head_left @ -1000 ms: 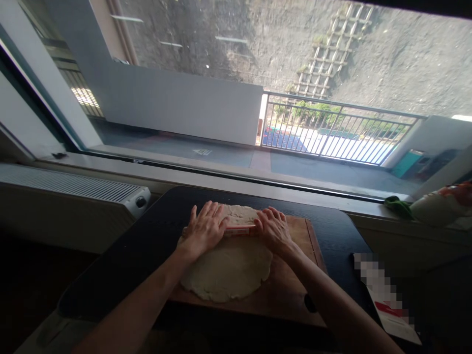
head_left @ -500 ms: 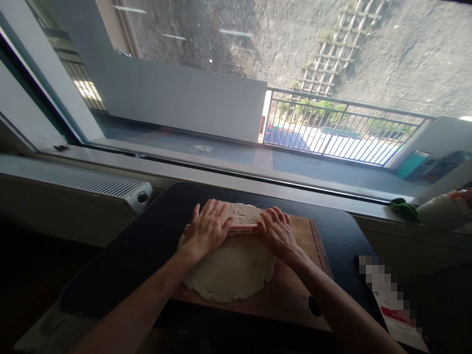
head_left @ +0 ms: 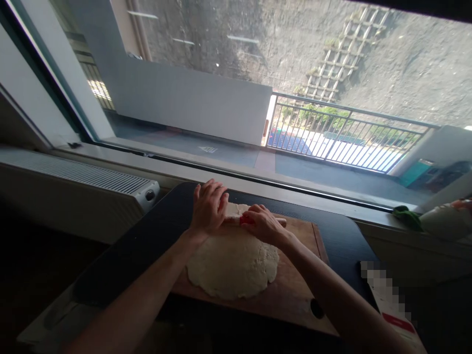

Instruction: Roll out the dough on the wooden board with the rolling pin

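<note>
On the surface [head_left: 343, 241] I'm seemingly rolling dough [head_left: 232, 270], right fingers [head_left: 257, 209] gripping the pin [head_left: 233, 221], left fingers [head_left: 210, 192] open. I'm likely needing even pressure next.

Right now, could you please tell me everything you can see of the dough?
The dough is a pale, soft-looking sheet, flat and roughly round, with an uneven edge. Its near middle looks smooth; the right side is rough and pitted, and the far part wrinkled. It lies on the wooden board, toward the board's left side. The pin lies across its far part, under the right hand. The left hand hides some of its far left; whether either hand touches it is unclear.
</note>
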Motion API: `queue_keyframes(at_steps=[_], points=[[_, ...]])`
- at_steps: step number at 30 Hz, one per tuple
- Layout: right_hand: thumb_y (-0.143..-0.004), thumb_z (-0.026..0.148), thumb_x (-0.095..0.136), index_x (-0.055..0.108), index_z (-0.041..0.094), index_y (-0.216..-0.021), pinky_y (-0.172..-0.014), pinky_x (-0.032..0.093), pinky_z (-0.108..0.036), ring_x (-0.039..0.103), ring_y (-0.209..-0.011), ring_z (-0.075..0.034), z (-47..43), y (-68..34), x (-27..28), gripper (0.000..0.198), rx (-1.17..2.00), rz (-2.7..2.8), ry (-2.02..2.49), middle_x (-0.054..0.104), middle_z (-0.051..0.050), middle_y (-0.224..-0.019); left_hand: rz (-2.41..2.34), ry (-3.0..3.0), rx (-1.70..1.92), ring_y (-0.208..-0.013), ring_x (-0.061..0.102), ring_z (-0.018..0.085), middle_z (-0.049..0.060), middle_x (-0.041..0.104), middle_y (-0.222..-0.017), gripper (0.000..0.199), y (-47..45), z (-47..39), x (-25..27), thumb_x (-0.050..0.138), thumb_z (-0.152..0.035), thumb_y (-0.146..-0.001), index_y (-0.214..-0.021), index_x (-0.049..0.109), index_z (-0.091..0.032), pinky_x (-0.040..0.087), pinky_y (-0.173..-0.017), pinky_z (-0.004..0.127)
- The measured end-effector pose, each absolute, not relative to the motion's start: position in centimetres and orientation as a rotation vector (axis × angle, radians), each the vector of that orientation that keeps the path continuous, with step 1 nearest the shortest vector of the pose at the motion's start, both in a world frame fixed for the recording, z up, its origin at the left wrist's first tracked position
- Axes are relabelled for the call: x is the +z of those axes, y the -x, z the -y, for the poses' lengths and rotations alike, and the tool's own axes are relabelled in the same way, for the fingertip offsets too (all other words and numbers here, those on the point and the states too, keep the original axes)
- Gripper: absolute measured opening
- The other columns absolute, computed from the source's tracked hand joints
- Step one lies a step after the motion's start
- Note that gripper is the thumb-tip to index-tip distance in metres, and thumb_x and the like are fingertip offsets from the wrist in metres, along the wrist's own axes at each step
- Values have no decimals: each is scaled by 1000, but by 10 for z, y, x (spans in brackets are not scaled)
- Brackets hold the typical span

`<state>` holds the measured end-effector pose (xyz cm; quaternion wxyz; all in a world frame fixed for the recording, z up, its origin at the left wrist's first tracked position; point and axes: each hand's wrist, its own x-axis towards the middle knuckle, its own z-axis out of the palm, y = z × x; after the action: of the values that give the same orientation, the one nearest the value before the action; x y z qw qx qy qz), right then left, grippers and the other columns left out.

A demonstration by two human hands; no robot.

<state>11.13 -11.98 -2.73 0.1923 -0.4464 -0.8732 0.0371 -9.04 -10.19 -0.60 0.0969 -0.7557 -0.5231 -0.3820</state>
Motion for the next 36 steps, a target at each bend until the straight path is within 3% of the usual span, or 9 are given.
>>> queue_keyframes(at_steps=[5,9,12,17,25,36], points=[[-74,21,62,65,19,-86,-71,39,-25,52,-79,-14,108,-115,-24,13,225,2444,1313,60,-2,-86,1517,2231,-1269,-128,41,21,6,55,-127,32,117,170,-15,35,-25,-92,-112,59,-23,20,-112,45],[-61,18,63,58,19,-77,-54,35,-23,45,-55,-10,81,-118,2,17,484,1707,1398,54,4,-63,1530,2412,-1051,-128,42,22,8,54,-130,33,123,188,-45,36,-27,-92,-116,58,-22,21,-112,47],[-68,28,58,49,20,-69,-45,34,-23,41,-45,-9,62,-109,16,12,613,1281,1283,45,7,-50,1565,2549,-786,-129,40,26,10,51,-135,39,120,188,-61,38,-32,-91,-125,54,-21,21,-110,53],[-72,37,55,44,21,-66,-41,34,-22,40,-40,-8,49,-77,10,20,586,1139,1186,41,8,-46,1596,2583,-684,-132,37,26,9,49,-139,43,117,188,-65,40,-36,-90,-130,50,-22,18,-112,53],[-65,29,60,44,21,-60,-43,33,-21,38,-43,-7,60,-53,-7,19,560,1116,1113,41,9,-46,1615,2575,-674,-132,37,26,9,49,-138,42,115,190,-61,41,-34,-89,-128,52,-22,16,-113,51],[-66,26,57,43,22,-59,-43,32,-21,36,-44,-7,51,-45,-4,16,508,1122,1127,40,8,-46,1598,2568,-676,-130,39,26,9,50,-137,42,114,191,-59,41,-34,-89,-128,51,-20,14,-113,52]])
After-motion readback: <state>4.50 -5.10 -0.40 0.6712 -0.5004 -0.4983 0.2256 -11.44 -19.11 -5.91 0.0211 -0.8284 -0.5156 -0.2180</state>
